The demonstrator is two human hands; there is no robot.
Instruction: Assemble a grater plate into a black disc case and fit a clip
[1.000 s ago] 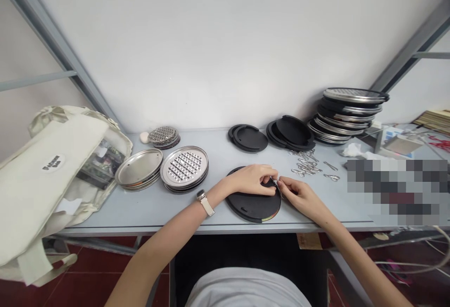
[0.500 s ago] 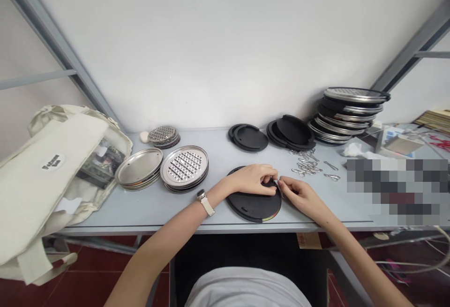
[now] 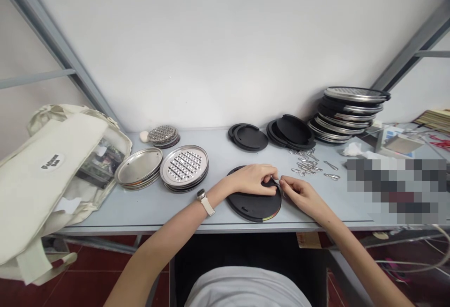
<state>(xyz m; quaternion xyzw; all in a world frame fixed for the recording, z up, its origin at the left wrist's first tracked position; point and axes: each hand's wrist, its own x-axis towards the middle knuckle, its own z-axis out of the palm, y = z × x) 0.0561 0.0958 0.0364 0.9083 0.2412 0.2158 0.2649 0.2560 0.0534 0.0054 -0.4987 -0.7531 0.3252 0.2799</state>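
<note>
A round black plastic base [image 3: 253, 207] lies on the table before me, with a slot and a coloured strip along its near right edge. My left hand [image 3: 253, 179] rests across it, fingers curled closed at its right rim. My right hand [image 3: 303, 197] pinches a small metal wire clip [image 3: 277, 182] at that same rim, its far end hidden by my left fingers. Similar loose wire clips [image 3: 306, 164] lie in a pile beyond my right hand.
Grater discs [image 3: 184, 164] and plain metal discs [image 3: 138, 166] are stacked to the left, beside a cream bag [image 3: 52, 180]. Black bases [image 3: 251, 137] lie at the back. A tall stack of rimmed discs [image 3: 348, 115] stands back right. The wall [image 3: 211, 54] borders the table.
My right fingers and the wire clip have shifted very slightly at the rim. My left hand stays in place on the base.
</note>
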